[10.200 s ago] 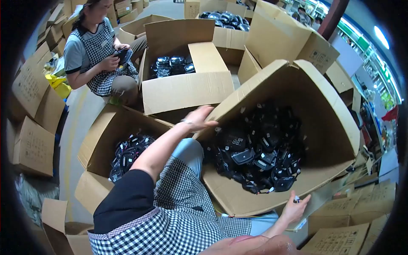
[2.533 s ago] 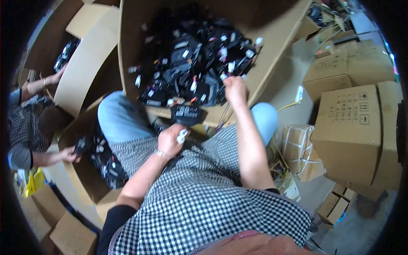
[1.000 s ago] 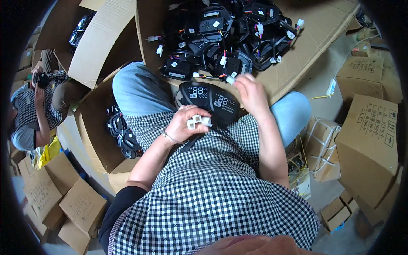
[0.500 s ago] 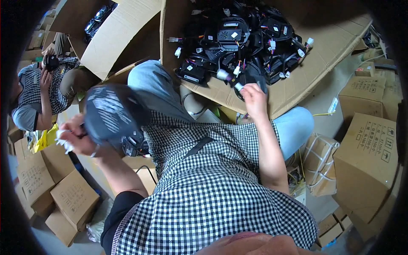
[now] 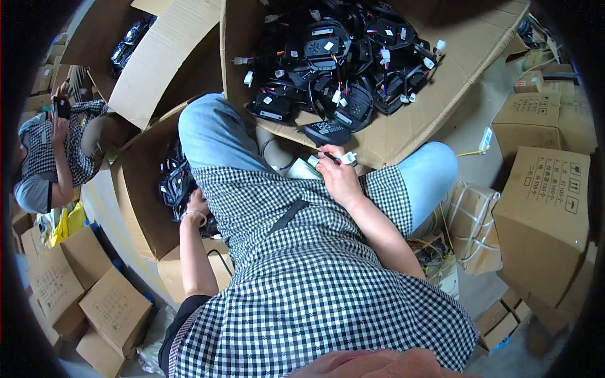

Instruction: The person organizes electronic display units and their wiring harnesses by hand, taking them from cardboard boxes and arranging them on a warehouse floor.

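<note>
My right hand is closed around a short wire lead with white plugs, held in front of my lap below the big carton's near edge. A black plastic unit lies on that edge just beyond it. At my left, my left hand reaches down into an open carton beside my thigh, against black plastic units. Its fingers are partly hidden there, so I cannot tell whether they grip one. A heap of black units with coloured wires and white connectors fills the large carton ahead.
Another person in a checked apron sits at the far left, holding a dark thing. Closed cartons are stacked at the right, near a strapped parcel. More cartons stand at the lower left. A yellow bag lies beyond them.
My left hand has gone from holding up a large black unit to reaching into the left carton. My right hand has drawn back toward my lap, away from the heap, with white plugs in it.
</note>
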A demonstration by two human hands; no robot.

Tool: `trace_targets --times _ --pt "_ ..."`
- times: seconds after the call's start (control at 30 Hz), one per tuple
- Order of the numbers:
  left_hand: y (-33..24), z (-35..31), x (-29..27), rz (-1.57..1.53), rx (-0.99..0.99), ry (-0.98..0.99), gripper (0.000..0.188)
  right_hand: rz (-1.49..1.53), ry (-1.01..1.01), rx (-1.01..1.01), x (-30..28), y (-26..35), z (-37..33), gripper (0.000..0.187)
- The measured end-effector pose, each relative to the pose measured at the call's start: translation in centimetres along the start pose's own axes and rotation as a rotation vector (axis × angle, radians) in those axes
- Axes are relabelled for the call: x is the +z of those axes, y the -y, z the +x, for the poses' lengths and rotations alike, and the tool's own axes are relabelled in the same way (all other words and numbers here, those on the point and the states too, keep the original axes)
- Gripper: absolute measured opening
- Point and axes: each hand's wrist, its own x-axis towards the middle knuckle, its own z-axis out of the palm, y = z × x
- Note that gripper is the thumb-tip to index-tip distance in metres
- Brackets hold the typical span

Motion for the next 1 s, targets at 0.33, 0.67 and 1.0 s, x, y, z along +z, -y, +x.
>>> trace_targets --times 0.33,0.67,1.0 --pt "-25.9 -13.5 -11.0 -0.138 1.105 -0.442 0.045 -0.184 0.246 -0.091 0.7 1.8 0.3 0.009" --pt "-31.6 -10.7 -3.0 -0.649 1.110 0.058 0.023 -0.284 0.345 -0.238 -1.3 1.4 -2.0 0.029" --pt "-32.2 -10.4 -1.7 -0.221 1.265 -0.394 0.020 0.977 -0.019 0.938 -4.4 6.2 -1.1 0.016"
